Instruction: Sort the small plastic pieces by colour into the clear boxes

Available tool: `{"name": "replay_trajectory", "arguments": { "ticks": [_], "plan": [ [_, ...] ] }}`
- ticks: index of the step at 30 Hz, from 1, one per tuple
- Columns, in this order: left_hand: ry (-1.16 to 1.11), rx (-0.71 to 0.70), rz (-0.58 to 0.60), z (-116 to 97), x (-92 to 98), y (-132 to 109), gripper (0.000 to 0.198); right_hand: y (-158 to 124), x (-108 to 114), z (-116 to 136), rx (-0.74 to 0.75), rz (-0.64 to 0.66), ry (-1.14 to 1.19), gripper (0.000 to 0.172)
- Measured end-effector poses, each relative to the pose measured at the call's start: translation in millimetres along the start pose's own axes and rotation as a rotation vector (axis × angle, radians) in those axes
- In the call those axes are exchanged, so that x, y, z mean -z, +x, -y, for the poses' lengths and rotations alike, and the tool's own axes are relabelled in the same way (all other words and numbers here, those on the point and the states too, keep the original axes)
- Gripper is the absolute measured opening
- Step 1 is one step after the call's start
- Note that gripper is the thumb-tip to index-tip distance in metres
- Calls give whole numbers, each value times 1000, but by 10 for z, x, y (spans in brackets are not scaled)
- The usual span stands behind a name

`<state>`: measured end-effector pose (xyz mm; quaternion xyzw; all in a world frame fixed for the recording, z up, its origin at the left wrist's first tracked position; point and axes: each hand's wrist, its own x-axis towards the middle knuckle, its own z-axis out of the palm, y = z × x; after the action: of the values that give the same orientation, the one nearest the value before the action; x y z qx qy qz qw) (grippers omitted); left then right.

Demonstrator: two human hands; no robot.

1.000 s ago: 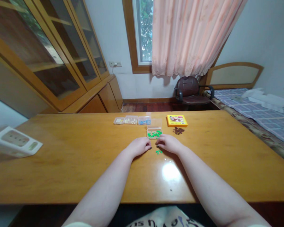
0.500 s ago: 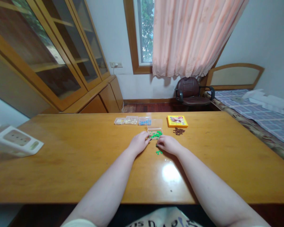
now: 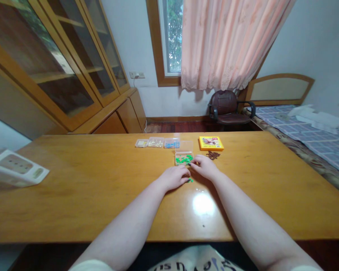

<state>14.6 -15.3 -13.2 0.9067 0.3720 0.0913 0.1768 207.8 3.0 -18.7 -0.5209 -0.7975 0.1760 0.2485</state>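
Observation:
A clear box [image 3: 175, 159] with its lid raised holds many small green pieces [image 3: 183, 160]. My right hand [image 3: 203, 166] is at the box's right edge, its fingers bent and closed; anything between them is too small to name. My left hand [image 3: 175, 178] rests on the wooden table just in front of the box, its curled fingertips at a few loose green pieces [image 3: 190, 180] and partly covering them. What its fingers hold, if anything, is hidden.
Behind the box stand clear boxes with blue pieces [image 3: 172, 144], cream pieces [image 3: 155, 143] and pale contents [image 3: 141, 143]. A yellow box [image 3: 211, 143] lies behind a brown pile [image 3: 213, 155]. A white power strip [image 3: 18, 167] is at the far left of the table [image 3: 101, 180].
My left hand has moved from the box's left side toward me, to the loose green pieces. My right hand has moved up to the box's right edge. Fewer loose green pieces show.

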Motion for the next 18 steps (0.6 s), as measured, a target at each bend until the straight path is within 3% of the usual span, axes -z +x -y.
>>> {"name": "replay_trajectory", "arguments": {
  "ticks": [5, 8, 14, 18],
  "plan": [
    [1, 6, 0, 47, 23, -36, 14, -56, 48, -21, -35, 328, 198, 12],
    [-8, 4, 24, 76, 29, -50, 14, -70, 33, -17, -52, 428, 245, 11],
    [10, 26, 20, 105, 7, -22, 11, -72, 21, 50, -26, 406, 113, 14],
    [25, 51, -13, 114, 6, -28, 10, -65, 14, 83, 31, 286, -42, 15]
  ]
}}
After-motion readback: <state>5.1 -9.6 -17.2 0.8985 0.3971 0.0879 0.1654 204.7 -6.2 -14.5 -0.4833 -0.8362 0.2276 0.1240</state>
